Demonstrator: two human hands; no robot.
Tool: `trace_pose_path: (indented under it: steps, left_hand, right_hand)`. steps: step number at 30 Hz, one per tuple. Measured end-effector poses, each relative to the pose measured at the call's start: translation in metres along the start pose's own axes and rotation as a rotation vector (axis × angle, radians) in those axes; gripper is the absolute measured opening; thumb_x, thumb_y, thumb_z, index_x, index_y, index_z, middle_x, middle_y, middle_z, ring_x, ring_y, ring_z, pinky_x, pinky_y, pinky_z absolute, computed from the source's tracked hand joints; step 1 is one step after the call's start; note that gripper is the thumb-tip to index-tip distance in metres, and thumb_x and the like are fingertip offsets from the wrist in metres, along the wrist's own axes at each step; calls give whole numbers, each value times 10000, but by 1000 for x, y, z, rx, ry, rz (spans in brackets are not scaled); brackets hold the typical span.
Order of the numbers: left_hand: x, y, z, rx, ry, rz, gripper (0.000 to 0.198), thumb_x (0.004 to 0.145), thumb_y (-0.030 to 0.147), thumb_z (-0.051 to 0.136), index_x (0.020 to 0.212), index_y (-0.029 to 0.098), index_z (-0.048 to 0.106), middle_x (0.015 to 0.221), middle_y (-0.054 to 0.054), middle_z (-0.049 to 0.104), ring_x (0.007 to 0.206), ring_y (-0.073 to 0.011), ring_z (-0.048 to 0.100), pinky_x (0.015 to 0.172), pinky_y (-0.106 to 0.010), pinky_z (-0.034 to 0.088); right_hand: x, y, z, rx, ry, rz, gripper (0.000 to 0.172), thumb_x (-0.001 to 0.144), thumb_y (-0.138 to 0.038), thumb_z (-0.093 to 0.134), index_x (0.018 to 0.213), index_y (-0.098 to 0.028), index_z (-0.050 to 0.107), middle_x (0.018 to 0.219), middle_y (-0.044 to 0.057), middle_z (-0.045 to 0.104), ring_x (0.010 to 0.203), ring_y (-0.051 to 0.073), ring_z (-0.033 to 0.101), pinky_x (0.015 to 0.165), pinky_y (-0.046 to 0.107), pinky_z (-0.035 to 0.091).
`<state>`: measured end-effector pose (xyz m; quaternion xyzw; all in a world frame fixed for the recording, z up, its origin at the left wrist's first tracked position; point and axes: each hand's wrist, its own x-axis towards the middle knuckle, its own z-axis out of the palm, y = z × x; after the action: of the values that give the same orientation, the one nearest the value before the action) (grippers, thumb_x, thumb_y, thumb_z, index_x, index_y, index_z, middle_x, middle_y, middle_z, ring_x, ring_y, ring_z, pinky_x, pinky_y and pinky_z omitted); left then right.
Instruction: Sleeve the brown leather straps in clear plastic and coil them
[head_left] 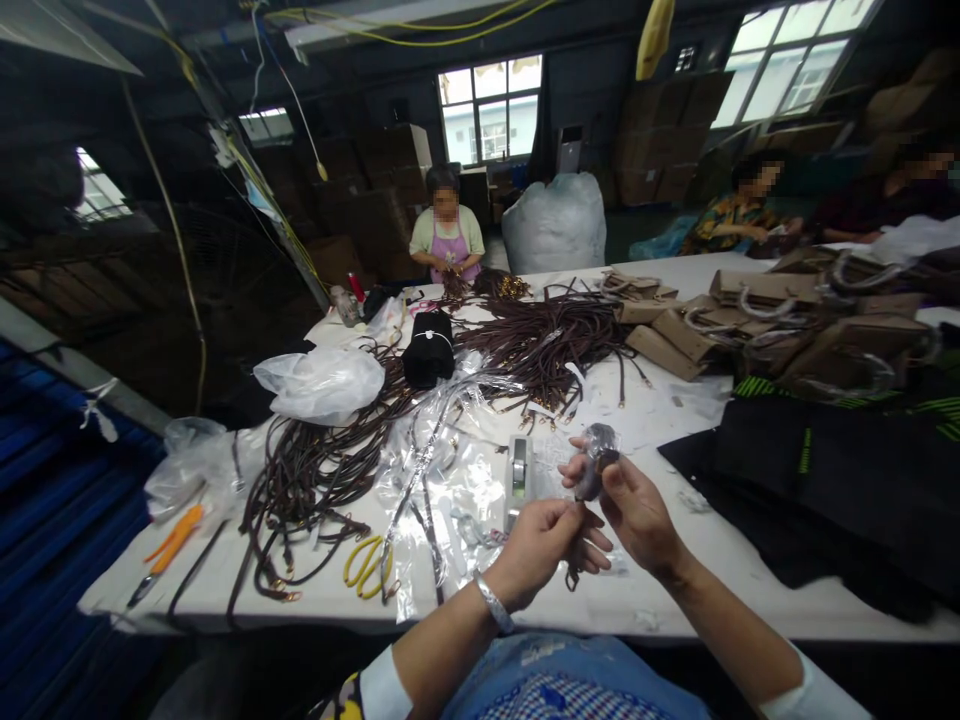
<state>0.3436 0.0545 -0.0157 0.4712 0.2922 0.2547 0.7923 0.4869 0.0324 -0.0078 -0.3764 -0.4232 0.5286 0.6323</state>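
In front of my body, my right hand (pixel 637 515) is closed around a dark bundle wrapped in clear plastic (pixel 600 450), which looks like a coiled strap. My left hand (pixel 547 540) pinches at the lower end of that bundle, thumb against fingers. A short dark strap end with a metal clasp (pixel 572 578) hangs below the left fingers. Just left of the hands stands a pale grey device (pixel 519 465) that looks like a tape dispenser. Clear plastic sleeves (pixel 442 480), some with dark straps in them, lie left of it.
Brown straps with brass clasps (pixel 322 470) are heaped at left, with more behind (pixel 555 335). Yellow-handled scissors (pixel 367 567) and an orange-handled cutter (pixel 172 542) lie near the front edge. Taupe handbags (pixel 757 310) and black cloth (pixel 810 480) cover the right. Co-workers sit across the table (pixel 637 610).
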Motion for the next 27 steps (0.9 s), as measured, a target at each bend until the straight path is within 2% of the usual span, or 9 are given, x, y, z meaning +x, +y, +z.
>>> trace_pose_path:
  steps: [4,7,10,14,16,19,21,23,27]
  left_hand:
    - [-3,8,-3,-35,-38,-23,395,836,430,527,864,55,650,817,-155,702,678,-186,676,690,-313,520]
    - [-2,11,-5,-61,-132,-35,359,809,372,539,942,62,662,928,-176,705,774,-214,690,790,-364,520]
    - [1,9,-5,52,-144,-43,322,786,362,607,929,79,659,921,-158,703,756,-198,689,780,-351,528]
    - [3,2,-1,328,-20,-1,375,856,437,520,738,102,640,720,-108,685,598,-175,662,600,-298,535]
    - [2,1,1,538,69,82,395,892,412,462,679,125,629,616,-69,653,523,-153,624,538,-262,498]
    - [0,3,6,976,239,303,334,875,346,516,620,154,616,577,-38,623,552,-144,591,584,-256,455]
    - [0,4,8,1119,349,409,200,816,285,608,657,164,618,644,-30,635,620,-145,583,628,-258,446]
    - [1,1,9,1033,382,428,61,758,210,666,801,177,636,788,-28,660,679,-139,585,625,-236,457]
    - [5,-12,2,764,287,342,315,731,118,660,1028,221,657,1046,-42,647,767,-129,601,617,-208,506]
  right_hand:
    - [-4,7,-2,-76,-6,26,397,921,-469,457,1257,-263,504,1049,59,587,944,194,577,595,230,501]
    - [-6,7,-3,-8,45,75,383,918,-482,453,1234,-277,523,1074,55,585,991,204,569,624,242,529]
    - [-9,7,-3,83,77,84,363,917,-464,470,1226,-286,537,1078,42,598,1011,194,574,650,233,537]
    - [-14,11,-3,158,115,56,348,922,-436,485,1213,-263,567,1091,42,643,1018,181,604,812,258,526]
    - [-16,17,-4,188,136,60,345,923,-421,492,1211,-253,578,1135,51,652,1056,194,605,920,308,493]
    - [-21,27,-4,256,157,86,348,919,-410,504,1201,-230,597,1192,77,649,1105,234,595,1032,413,421]
    - [-25,35,-4,319,174,98,350,921,-409,497,1196,-221,605,1221,89,641,1137,255,580,1066,466,380]
    - [-29,43,-5,378,186,97,347,928,-400,486,1207,-229,603,1271,87,616,1187,261,547,1082,487,356]
    - [-37,56,-7,457,170,105,351,929,-378,492,1242,-249,586,1342,82,566,1265,269,477,1079,510,352]
